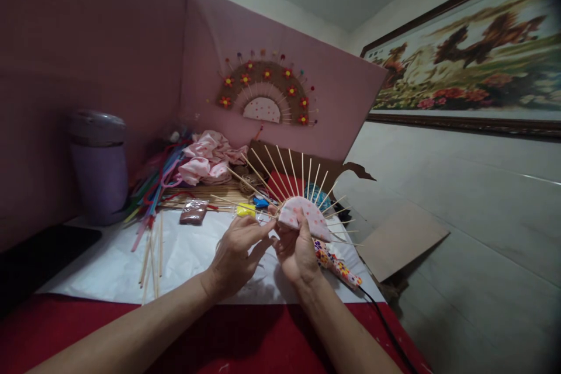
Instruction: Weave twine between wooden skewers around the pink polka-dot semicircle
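My right hand (298, 254) grips a half-round piece (309, 216) covered in pink dotted cloth, thumb across its front. From its curved edge thin wooden sticks (290, 172) fan out like rays. My left hand (239, 251) is at the left end of this piece, thumb and fingers drawn together beside the lowest sticks. What lies between those fingertips is too small to make out. Under the right side of the fan rests a glue gun (337, 266) with a flower-patterned body and a black cable.
On the white sheet (105, 263) are loose sticks (153, 257), a brown packet (193, 211) and a yellow packet (245, 210). Behind lie pink cloth (210, 158) and coloured pipe cleaners (153, 193). A purple tumbler (100, 172) stands left. A flowered half-ring (267, 75) is pinned to the pink board.
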Motion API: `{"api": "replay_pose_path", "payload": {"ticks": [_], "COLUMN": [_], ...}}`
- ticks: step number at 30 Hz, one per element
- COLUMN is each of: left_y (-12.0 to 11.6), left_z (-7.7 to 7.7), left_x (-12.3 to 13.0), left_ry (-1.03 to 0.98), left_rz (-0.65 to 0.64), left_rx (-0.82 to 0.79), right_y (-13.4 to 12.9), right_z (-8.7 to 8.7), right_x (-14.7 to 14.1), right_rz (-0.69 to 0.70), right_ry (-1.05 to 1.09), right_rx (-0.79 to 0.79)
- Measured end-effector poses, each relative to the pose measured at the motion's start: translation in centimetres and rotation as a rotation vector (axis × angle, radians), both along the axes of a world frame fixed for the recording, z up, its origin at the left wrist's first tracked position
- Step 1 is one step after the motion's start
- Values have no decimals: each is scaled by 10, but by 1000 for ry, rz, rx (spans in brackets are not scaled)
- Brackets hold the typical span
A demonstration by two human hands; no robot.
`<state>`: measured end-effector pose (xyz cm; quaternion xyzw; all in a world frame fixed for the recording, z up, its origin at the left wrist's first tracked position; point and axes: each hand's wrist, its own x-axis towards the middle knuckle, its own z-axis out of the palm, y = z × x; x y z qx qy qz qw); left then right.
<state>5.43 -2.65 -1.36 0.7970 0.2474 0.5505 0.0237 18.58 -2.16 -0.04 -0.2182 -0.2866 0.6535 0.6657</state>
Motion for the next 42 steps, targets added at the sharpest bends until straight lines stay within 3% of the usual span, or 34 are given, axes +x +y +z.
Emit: {"api": "replay_pose_path", "payload": {"ticks": [3,7,25,29,33,35,38,42], "left_y": [3,8,11,8,11,13,14,14], "left_z": [2,4,4,6,8,10,12,11], "left_x": [-2,-6,-7,-8,-10,-10,-9,-5], "left_ry": [-119,-267,-148,-268,-446,-478,-455,-452], "left_rz": [-17,54,-48,-41,24,-87,-368,-454], "left_rx": [-75,-164,-101,-180,-379,-522,-756,-838], "right_y": [-1,-3,-4,-4,-4,-5,-8,-12], "right_z": [2,6,3,2,2,3,5,5], "right_x": [0,-1,-3,-3,-2,-2,-3,-4], "right_rz": [5,27,113,131,185,223,283,305], "right_ry": [-4,4,24,15,-20,-25,13,61], "right_rx": [-10,-19,-36,-26,-49,-78,-113,-143]}}
